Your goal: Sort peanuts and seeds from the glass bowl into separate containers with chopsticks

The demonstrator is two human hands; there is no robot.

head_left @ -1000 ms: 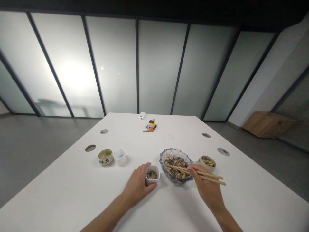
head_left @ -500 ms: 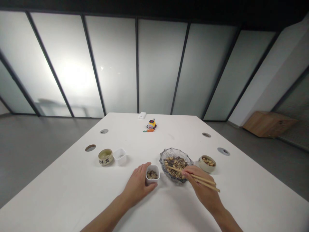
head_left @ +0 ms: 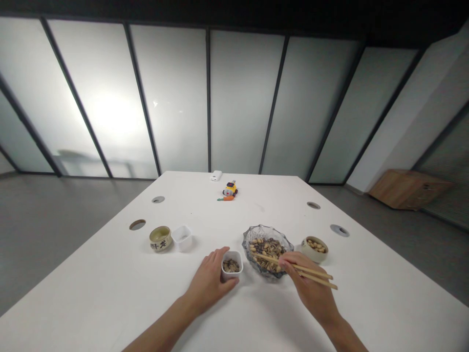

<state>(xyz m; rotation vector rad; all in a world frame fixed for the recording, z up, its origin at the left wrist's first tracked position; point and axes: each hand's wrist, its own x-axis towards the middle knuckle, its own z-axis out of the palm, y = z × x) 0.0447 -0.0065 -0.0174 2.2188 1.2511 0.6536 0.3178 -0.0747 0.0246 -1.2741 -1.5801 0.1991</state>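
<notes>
Chopsticks (head_left: 322, 274): back ends nudged slightly right; right grip (head_left: 311, 288) holding them; left grip (head_left: 208, 276) still round white cup (head_left: 231, 275)

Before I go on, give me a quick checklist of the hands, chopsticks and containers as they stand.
1. Left hand around the small white cup: ok, thumb and fingers on its side.
2. Cup upright: ok, seeds lie inside.
3. Right hand holding both chopsticks: ok.
4. Chopstick tips within the glass bowl's outline: ok for the one tip I can make out; cannot tell for the other.
5. Piece pinched between the tips: cannot tell, too small.
6. Right hand clear of the round bowl of nuts: cannot tell, they look very close in this view.
</notes>
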